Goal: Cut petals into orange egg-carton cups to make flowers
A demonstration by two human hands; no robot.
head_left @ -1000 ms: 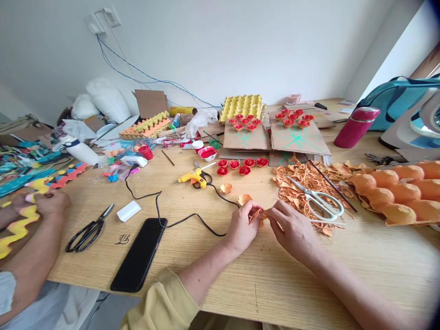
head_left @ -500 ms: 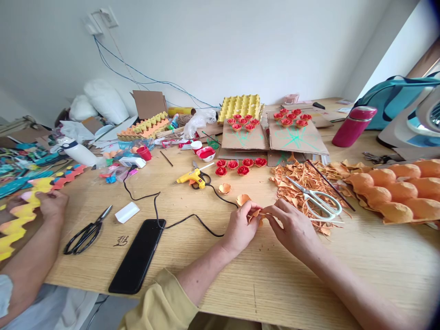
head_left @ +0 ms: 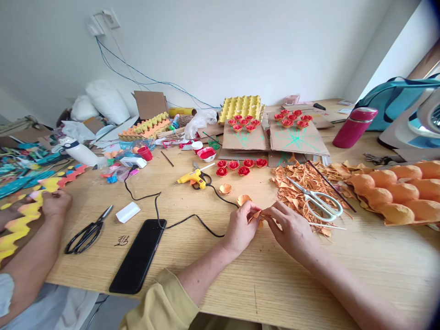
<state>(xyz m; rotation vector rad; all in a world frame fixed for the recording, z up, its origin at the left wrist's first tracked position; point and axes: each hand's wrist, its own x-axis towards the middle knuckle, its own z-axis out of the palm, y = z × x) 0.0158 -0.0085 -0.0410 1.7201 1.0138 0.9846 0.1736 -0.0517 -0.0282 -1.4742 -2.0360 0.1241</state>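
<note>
My left hand and my right hand meet over the wooden table, both pinching a small orange egg-carton piece between their fingertips. Just beyond it lie two orange paper cups, one close to my left hand and another a little farther. A heap of orange trimmings with white-handled scissors on top sits right of my right hand.
A yellow glue gun with a black cord, a black phone and black scissors lie to the left. Red paper roses and cardboard sheets sit behind. An orange egg tray is at right. Another person's hand holds a yellow zigzag strip at left.
My hands stay together on the orange piece with only slight finger movement. The other person's hand has shifted a little along the zigzag strip.
</note>
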